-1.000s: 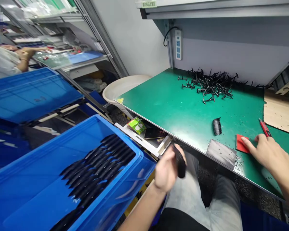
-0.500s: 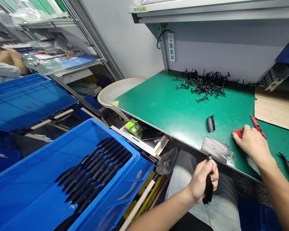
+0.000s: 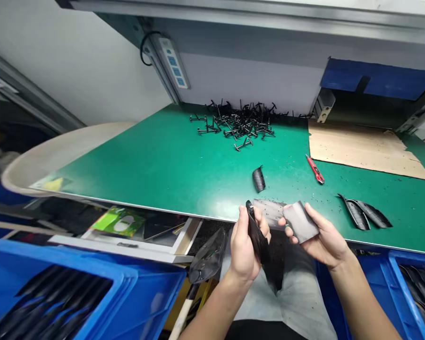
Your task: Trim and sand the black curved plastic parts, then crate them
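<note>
My left hand [image 3: 243, 248] is closed around a curved black plastic part [image 3: 258, 238], held upright just off the table's front edge. Between the fingers and thumb of my right hand [image 3: 327, 242] is a small grey piece of sandpaper [image 3: 300, 222], its flat face turned up. The two hands are apart, with the sandpaper to the right of the black part. Behind them, a grey worn sheet [image 3: 269, 208] lies at the table edge, partly covered by my hands. A short black curved piece [image 3: 259, 179] rests just beyond it.
On the green table [image 3: 156, 160] lie a pile of black T-shaped pieces [image 3: 246, 120], a red utility knife [image 3: 315, 170], two black curved parts [image 3: 364, 212] and cardboard [image 3: 361, 148]. Blue bins [image 3: 127, 283] with black parts stand at both sides. An open drawer [image 3: 184, 241] juts out left.
My right hand has come off the table towards my left hand, now showing the sandpaper's grey face instead of a red one. My view has turned right; the left hand keeps the black part.
</note>
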A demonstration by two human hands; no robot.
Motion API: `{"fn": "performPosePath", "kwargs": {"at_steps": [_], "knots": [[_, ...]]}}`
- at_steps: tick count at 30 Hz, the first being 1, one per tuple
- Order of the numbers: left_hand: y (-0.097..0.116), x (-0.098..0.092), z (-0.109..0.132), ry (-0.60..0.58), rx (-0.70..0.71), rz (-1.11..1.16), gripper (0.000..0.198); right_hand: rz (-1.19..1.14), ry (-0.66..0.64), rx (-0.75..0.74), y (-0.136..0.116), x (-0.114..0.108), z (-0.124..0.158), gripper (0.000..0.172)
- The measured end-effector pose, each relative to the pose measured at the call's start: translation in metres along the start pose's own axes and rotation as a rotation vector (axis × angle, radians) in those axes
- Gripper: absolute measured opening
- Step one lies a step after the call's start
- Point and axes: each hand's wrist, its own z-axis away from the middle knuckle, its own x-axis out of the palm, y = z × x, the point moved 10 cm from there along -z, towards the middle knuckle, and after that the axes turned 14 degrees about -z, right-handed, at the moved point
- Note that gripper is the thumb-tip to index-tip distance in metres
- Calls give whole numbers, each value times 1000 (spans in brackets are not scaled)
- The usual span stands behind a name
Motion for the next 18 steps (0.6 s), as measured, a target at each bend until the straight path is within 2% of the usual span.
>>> {"fn": "performPosePath", "kwargs": {"at_steps": [4,9,12,15,18], "knots": [[0,8,1,27,25,-35,62,22,1,-10,-2,-4,5,52],[-16,16,1,-40,-141,85,57,44,-36,-31,0,-7,12,46],[-19,11,0,-20,-146,104,55,95,-22,-38,3,-12,17,43],[-10,8,1,-25,1,-36,58,257,32,-107,-3,-20,22,49],[6,19,11,-116,214,-461,52,681,103,-233,-16,-23,31,47]]}}
